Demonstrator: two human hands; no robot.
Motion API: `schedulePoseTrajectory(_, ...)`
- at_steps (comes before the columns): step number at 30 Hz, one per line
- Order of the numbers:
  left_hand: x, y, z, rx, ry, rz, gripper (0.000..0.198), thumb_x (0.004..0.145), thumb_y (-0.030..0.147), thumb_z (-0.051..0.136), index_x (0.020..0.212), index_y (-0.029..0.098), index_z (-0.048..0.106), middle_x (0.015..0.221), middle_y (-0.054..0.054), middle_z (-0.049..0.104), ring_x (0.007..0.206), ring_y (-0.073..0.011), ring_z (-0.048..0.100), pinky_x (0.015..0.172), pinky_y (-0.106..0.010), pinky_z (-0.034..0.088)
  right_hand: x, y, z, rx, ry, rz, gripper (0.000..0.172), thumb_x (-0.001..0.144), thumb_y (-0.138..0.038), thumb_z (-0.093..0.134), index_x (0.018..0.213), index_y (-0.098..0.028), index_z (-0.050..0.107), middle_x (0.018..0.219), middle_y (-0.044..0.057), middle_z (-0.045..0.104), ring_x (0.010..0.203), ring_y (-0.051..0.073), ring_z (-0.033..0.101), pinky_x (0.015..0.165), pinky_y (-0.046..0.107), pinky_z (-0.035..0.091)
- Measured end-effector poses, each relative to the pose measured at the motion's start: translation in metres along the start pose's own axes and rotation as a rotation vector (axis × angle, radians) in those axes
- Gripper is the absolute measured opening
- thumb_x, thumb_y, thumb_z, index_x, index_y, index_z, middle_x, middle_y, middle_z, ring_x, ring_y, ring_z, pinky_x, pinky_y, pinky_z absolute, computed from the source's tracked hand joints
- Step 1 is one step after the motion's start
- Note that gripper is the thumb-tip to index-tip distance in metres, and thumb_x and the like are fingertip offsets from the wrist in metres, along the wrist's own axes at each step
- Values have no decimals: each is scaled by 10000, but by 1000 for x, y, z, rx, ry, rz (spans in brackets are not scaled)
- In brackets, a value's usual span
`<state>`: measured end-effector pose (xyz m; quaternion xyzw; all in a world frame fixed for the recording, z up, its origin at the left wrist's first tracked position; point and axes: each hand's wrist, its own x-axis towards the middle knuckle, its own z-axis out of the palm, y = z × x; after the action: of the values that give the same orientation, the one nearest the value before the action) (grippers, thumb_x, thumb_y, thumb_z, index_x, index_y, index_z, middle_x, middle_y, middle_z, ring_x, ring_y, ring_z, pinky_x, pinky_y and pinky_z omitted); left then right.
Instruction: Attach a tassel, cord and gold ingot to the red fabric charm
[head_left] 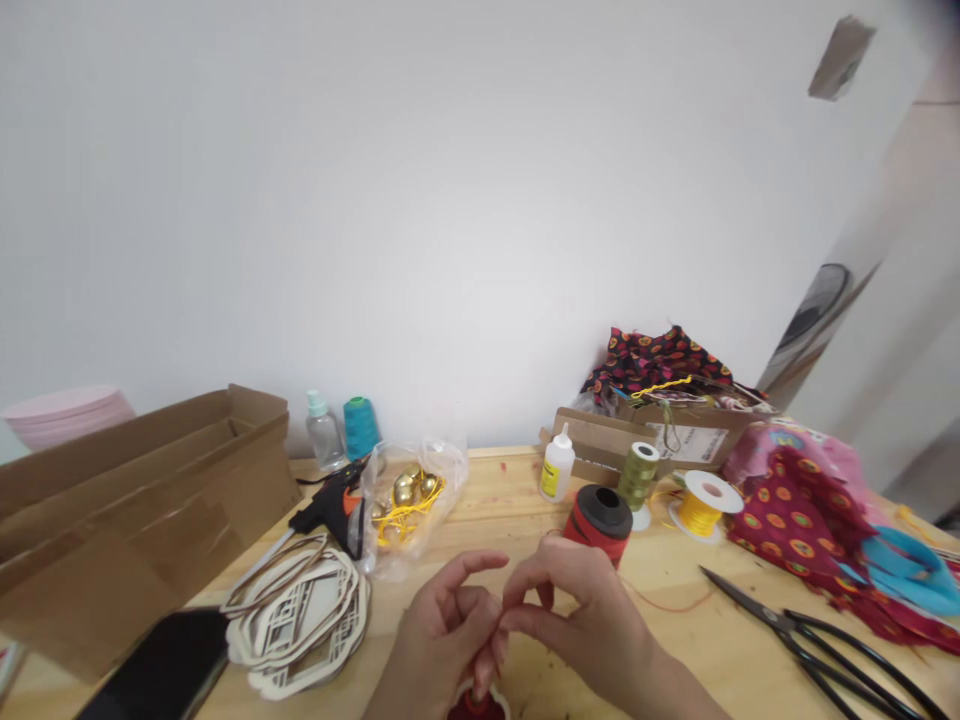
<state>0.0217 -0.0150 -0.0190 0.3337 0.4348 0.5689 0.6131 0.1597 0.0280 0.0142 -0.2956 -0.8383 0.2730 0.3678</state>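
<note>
My left hand (455, 632) and my right hand (577, 600) meet at the fingertips over the front of the table. The right thumb and forefinger are pinched together against the left fingertips, and whatever lies between them is too small to make out. My left hand is also closed, with its forefinger raised. Just under its fingers a dark red piece with a pale scalloped edge (478, 706) shows at the bottom of the view, partly hidden. Behind my right hand stands a spool of red thread (616, 548), and a thin red thread (675, 607) curves across the wood beside it.
To the left are a cardboard box (150, 540), a black phone (161, 665), stacked wooden cutouts (296, 640), a glue gun (330, 510) and a bag of golden bells (406, 490). Scissors (784, 622), patterned fabric (787, 525), a glue bottle (556, 470) and yellow cord (699, 515) are right.
</note>
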Motion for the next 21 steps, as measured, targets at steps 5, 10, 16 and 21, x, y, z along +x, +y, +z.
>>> schedulePoseTrajectory(5,-3,3,4,-31,9,29,360,576,350,694,861,163,578,362,56,524,265,-35,393,292,-120,265,0,-1,-2,33,41,-21,92,693,-254,622,622,-196,630,534,-20,594,496,90,486,499,183,385)
schedulePoseTrajectory(10,-3,3,3,-62,-33,38,370,563,333,708,872,168,587,373,43,544,287,-45,423,318,-130,287,0,1,-1,54,60,3,76,676,-240,634,613,-198,626,547,-21,602,495,91,481,499,191,385)
schedulePoseTrajectory(16,-5,10,4,-81,-44,24,402,563,312,713,916,173,580,358,51,537,264,-20,375,315,-118,245,2,6,-1,249,32,82,149,651,-325,655,713,-192,632,631,-4,616,513,90,444,503,199,381)
schedulePoseTrajectory(21,-3,9,2,-131,-49,24,429,558,308,720,935,174,564,347,54,541,268,-17,387,321,-108,258,2,9,3,394,-100,106,268,619,-397,663,781,-184,663,669,5,595,516,80,396,483,198,334)
